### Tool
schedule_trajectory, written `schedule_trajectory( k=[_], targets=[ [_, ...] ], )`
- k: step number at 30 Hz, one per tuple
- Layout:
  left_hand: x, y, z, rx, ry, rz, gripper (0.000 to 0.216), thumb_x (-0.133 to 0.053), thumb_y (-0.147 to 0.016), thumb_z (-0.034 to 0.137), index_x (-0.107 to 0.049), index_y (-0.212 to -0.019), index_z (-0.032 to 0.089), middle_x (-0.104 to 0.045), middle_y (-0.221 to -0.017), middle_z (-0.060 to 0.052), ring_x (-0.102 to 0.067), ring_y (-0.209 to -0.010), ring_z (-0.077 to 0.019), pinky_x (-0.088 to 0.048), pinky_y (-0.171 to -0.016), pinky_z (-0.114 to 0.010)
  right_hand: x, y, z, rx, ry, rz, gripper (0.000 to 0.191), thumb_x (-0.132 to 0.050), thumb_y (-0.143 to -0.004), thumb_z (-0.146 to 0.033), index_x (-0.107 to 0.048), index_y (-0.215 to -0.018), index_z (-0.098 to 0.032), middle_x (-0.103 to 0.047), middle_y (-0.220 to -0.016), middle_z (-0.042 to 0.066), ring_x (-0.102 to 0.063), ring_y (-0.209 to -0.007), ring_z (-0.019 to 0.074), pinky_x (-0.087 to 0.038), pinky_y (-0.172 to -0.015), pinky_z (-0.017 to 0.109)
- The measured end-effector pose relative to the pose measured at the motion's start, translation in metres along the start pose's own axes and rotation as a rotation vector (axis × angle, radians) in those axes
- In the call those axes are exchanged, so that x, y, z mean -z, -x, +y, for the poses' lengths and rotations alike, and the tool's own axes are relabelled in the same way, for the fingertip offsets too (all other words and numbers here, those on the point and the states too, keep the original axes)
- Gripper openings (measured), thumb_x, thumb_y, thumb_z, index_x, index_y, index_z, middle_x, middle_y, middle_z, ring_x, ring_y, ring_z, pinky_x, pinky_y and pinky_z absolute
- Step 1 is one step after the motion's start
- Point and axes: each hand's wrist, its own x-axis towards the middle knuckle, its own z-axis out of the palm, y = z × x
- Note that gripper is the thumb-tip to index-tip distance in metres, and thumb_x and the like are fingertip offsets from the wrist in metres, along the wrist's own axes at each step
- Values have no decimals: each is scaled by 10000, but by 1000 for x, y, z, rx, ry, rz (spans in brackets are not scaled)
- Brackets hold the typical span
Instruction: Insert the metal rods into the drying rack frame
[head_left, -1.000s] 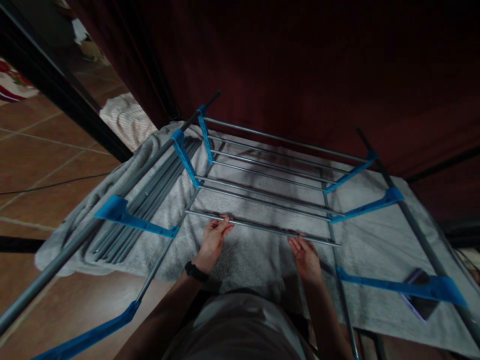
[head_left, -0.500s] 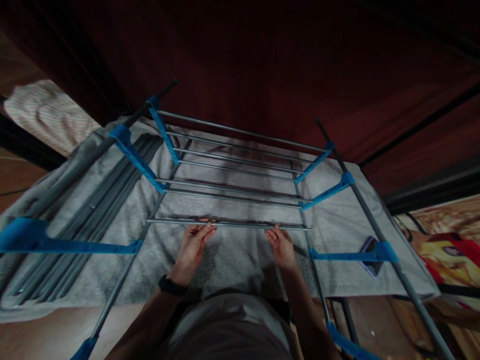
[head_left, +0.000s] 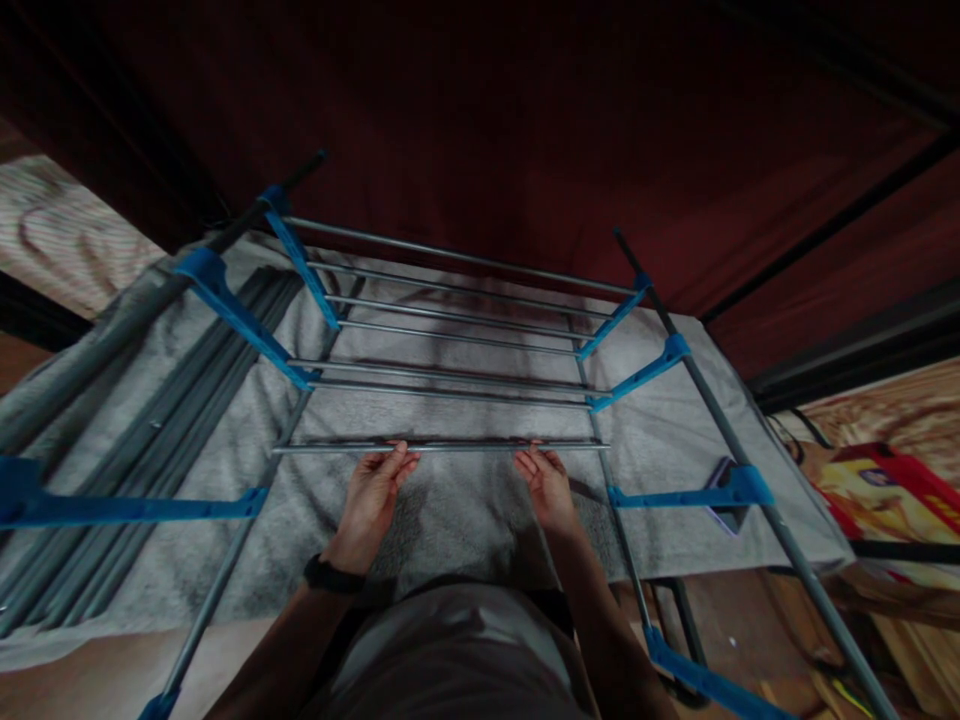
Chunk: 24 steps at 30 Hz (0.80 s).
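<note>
A grey metal drying rack (head_left: 450,380) with blue plastic brackets (head_left: 240,315) stands over a grey towel (head_left: 465,510) on the floor. Its nearest thin rod (head_left: 457,446) runs crosswise in front of me. My left hand (head_left: 373,500), with a dark watch on the wrist, pinches that rod with its fingertips. Further right on the same rod, my right hand (head_left: 547,487) has its fingertips closed on it too. Several more rods lie parallel beyond it.
A bundle of loose grey rods (head_left: 142,430) lies on the towel at the left. A phone (head_left: 721,492) rests on the towel at the right under a blue bracket. A dark red curtain (head_left: 525,130) hangs behind the rack. Patterned fabric (head_left: 885,480) shows at far right.
The view has swung to the right, so the rack sits more centred. Both hands stay on the nearest rod, which now lies level across the frame.
</note>
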Motion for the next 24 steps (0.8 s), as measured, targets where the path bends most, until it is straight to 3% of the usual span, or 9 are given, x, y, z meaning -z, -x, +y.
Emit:
schedule_trajectory(
  k=[17,24],
  targets=[
    [-1,-1,1,12,-5,-3,339,-990,-669,297,-659,-680,225,-735,-677,-4,-770,-746,-190,-618,-810,-304,-2,2,0,7,0,2,344,-923,-735,-365,-592,-776,-280,-742,-838,-50,-758,-863,181,-638,-907,385],
    [0,-3,-1,15,-12,-3,352,-990,-677,320,-653,-658,222,-732,-677,-6,-763,-735,-175,-612,-827,-298,-2,2,-3,-14,-49,32,364,-965,-667,-343,-619,-752,-266,-771,-842,-26,-762,-842,183,-650,-803,336]
  ],
)
